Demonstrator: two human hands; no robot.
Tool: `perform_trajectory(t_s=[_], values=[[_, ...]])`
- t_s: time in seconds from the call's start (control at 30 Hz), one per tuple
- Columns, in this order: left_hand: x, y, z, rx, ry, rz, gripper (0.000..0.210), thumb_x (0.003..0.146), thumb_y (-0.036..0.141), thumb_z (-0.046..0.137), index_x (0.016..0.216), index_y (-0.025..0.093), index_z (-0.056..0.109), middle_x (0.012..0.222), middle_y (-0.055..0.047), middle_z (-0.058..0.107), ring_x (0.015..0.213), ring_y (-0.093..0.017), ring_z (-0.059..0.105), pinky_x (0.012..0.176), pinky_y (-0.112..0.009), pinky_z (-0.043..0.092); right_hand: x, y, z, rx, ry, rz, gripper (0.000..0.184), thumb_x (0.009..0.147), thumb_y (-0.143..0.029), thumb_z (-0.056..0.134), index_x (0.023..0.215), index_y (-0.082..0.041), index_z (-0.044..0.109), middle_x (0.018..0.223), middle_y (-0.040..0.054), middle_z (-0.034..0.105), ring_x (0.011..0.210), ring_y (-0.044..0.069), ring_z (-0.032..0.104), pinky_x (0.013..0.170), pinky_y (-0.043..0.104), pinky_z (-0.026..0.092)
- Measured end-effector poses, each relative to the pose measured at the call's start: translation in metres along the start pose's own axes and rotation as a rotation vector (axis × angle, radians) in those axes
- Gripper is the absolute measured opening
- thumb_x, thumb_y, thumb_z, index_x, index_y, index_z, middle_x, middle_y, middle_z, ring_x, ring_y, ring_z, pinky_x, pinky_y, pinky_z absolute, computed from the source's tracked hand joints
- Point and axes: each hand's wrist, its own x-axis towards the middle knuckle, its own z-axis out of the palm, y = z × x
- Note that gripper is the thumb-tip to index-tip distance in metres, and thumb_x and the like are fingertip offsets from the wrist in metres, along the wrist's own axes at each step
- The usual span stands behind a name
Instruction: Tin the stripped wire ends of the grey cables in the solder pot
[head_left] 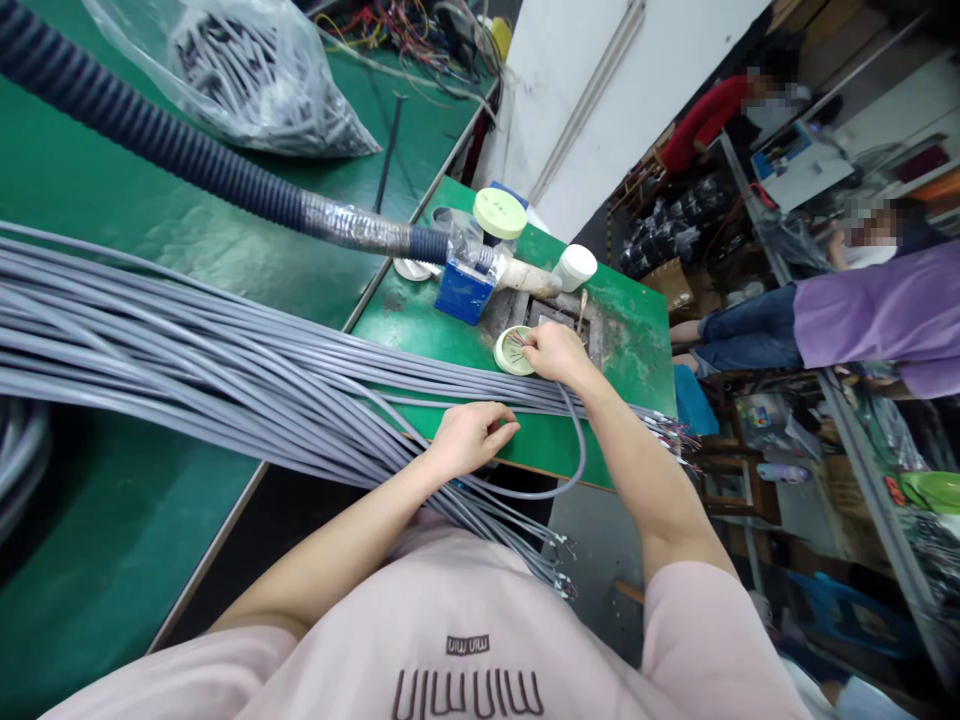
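Note:
My right hand (559, 352) is closed on the end of a grey cable (581, 440). The cable's thin coloured wires fan out from my fingertips into a small round pale dish (504, 352); whether they touch its contents I cannot tell. From that hand the cable loops down and back to the left. My left hand (471, 436) lies by the near side of a thick bundle of grey cables (300, 345), thumb and fingers a little apart, with nothing visible between them. The bundle runs across the bench, and its stripped wire ends (671, 432) hang over the right edge.
A black corrugated hose (187, 170) leads to a nozzle on a blue box (463, 290). Behind the dish stand a white tub (575, 268) and a yellow-lidded jar (499, 213). A plastic bag (277, 90) of grey pieces lies far left. Two people are at the right.

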Motion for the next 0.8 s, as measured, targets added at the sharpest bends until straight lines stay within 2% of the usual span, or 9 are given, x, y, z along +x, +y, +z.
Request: perform_trajectory(t_s=[0.13,0.27,0.37,0.5,0.67,0.8], values=[[0.002,0.001,-0.004,-0.088,-0.014,-0.036,0.019,0.084,0.034,0.057,0.083,0.020,0.068,0.060,0.003,0.060,0.054,-0.010,0.049,0.055,-0.021,0.032,-0.007,0.024,-0.015,0.138,0.118,-0.014,0.022,0.077,-0.026,0.052,0.069,-0.015,0.069,0.069,0.0051,0.065,0.069,0.018,0.058,0.061,0.026,0.036],[0.005,0.002,-0.006,-0.093,-0.026,-0.038,0.019,0.084,0.034,0.057,0.083,0.019,0.068,0.060,0.003,0.059,0.054,-0.009,0.048,0.055,-0.021,0.032,-0.004,0.061,-0.020,0.236,0.220,0.102,0.023,0.076,-0.029,0.054,0.064,-0.013,0.067,0.059,0.0014,0.056,0.061,0.014,0.052,0.058,0.025,0.033],[0.005,0.003,-0.007,-0.070,-0.021,-0.035,0.018,0.084,0.033,0.057,0.082,0.019,0.068,0.060,0.003,0.059,0.054,-0.009,0.048,0.055,-0.021,0.032,0.009,0.080,-0.010,0.242,0.206,0.194,0.023,0.075,-0.029,0.055,0.063,-0.013,0.067,0.058,0.0011,0.055,0.062,0.014,0.051,0.057,0.024,0.033],[0.005,0.004,-0.008,-0.070,-0.020,-0.039,0.019,0.085,0.034,0.057,0.082,0.019,0.068,0.061,0.002,0.060,0.054,-0.010,0.049,0.055,-0.021,0.032,0.029,0.088,0.006,0.224,0.162,0.282,0.023,0.075,-0.028,0.056,0.069,-0.012,0.071,0.065,0.0039,0.062,0.067,0.016,0.057,0.062,0.025,0.038],[0.005,0.004,-0.007,-0.069,-0.015,-0.038,0.018,0.085,0.033,0.056,0.082,0.019,0.068,0.063,0.002,0.061,0.056,-0.010,0.050,0.056,-0.021,0.034,0.045,0.092,0.016,0.191,0.098,0.320,0.025,0.076,-0.026,0.055,0.081,-0.012,0.075,0.077,0.0088,0.069,0.078,0.020,0.063,0.070,0.026,0.043],[0.005,0.002,-0.006,-0.075,-0.011,-0.027,0.018,0.085,0.033,0.056,0.082,0.019,0.068,0.065,0.001,0.062,0.058,-0.010,0.051,0.057,-0.021,0.034,0.050,0.093,0.018,0.166,0.070,0.327,0.025,0.076,-0.026,0.055,0.083,-0.013,0.075,0.085,0.0121,0.071,0.085,0.023,0.065,0.073,0.027,0.044]])
